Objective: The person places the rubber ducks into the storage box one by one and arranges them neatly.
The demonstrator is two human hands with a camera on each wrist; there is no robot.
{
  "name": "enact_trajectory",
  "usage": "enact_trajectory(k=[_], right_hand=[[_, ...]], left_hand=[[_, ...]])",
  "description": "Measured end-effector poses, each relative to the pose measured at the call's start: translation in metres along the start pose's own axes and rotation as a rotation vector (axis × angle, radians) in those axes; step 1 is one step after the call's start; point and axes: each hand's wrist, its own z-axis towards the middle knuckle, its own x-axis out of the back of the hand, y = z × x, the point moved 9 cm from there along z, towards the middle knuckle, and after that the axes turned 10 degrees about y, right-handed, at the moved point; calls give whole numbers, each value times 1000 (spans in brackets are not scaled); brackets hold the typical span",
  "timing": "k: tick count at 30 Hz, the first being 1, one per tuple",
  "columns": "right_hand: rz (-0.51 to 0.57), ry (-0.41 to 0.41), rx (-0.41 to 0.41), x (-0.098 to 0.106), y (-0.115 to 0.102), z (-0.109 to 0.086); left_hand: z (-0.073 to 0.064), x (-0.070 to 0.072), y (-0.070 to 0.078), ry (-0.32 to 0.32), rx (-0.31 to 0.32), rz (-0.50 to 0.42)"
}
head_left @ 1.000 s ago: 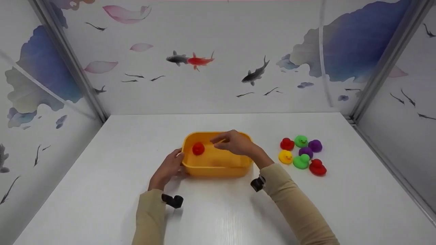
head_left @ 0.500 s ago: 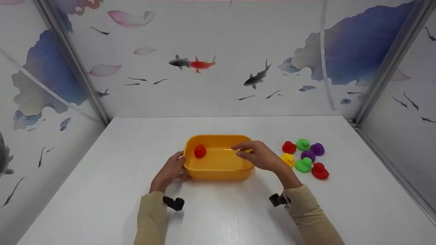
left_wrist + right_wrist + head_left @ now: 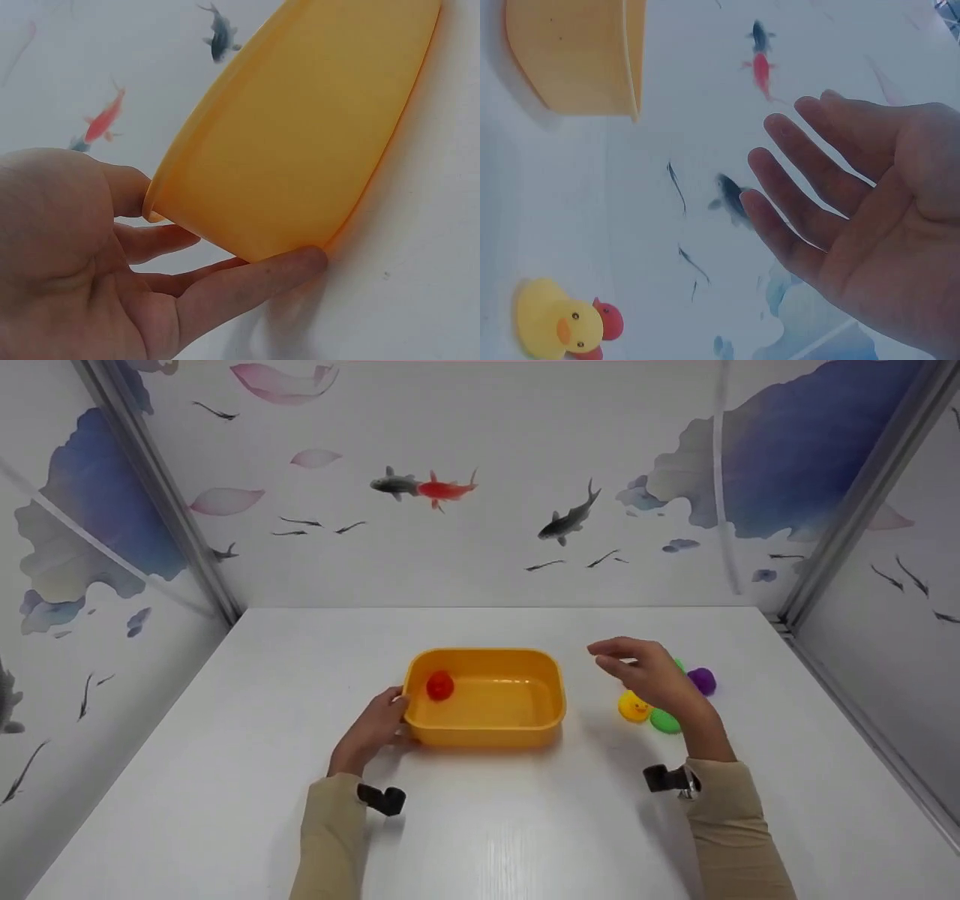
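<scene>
A yellow-orange plastic tub (image 3: 484,739) stands on the white table, with one red rubber duck (image 3: 440,686) inside at its left. My left hand (image 3: 370,730) holds the tub's left end; the left wrist view has the thumb at the rim and the fingers along the outer wall. To the right of the tub, my right hand (image 3: 656,679) hovers with nothing in it, fingers slightly bent. Below and beside it lie a yellow duck (image 3: 634,707), a green duck (image 3: 665,721) and a purple duck (image 3: 702,682). A red duck (image 3: 610,321) peeks out behind the yellow one.
The right hand and forearm hide part of the duck group in the head view. Printed fish panels (image 3: 480,547) wall the table (image 3: 480,825) at the back and both sides. A dark camera (image 3: 666,778) sits on the right wrist.
My right hand has moved right, from above the inside of the tub to over the group of ducks. My left hand and the tub keep about the same place; the head view shifts slightly.
</scene>
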Motion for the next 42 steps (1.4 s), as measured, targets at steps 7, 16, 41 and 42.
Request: enact_trajectory(k=[7,16,41,42], right_hand=[[-53,50,-135,25,32,-6],[-92,165,-276,61,87,-12],[151,313,-489,88,168,-30],[158,323,-499,88,171,-30]], left_hand=[[-2,0,-4,-11,2,3],[-1,-1,-3,-12,-7,-2],[-1,-1,0,-29,-28,-39],[-1,-1,0,-29,-25,-45]])
